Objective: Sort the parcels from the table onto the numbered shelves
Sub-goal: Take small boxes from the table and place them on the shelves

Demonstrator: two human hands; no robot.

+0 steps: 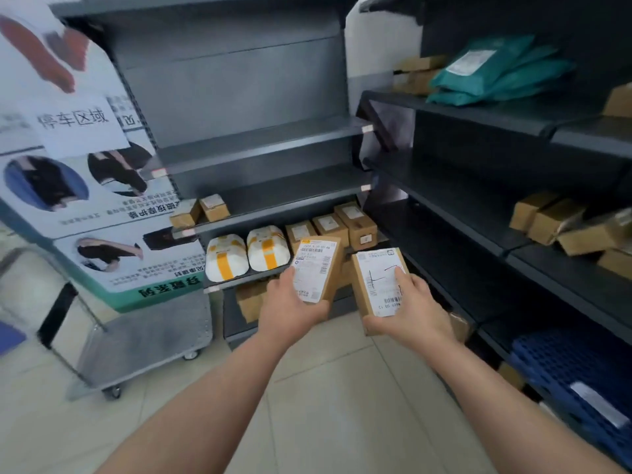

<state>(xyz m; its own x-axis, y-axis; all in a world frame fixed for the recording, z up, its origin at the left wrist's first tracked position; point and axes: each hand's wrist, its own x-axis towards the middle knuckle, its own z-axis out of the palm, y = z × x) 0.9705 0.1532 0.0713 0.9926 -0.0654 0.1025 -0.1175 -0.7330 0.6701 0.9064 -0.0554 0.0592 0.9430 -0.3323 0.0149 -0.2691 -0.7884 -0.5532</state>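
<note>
Labels [313,270] face upward, likely for reading: left hand [290,311] grips left box [333,265], right hand [412,318] grips right box [359,289].

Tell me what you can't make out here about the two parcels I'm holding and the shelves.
All in the head view:
- Left parcel label: print too small and blurred.
- Right parcel label: partly covered by the right hand thumb, rest blurred.
- Shelf tags: numbers too small.
- Blue plastic object: cut off by the right edge.
</note>
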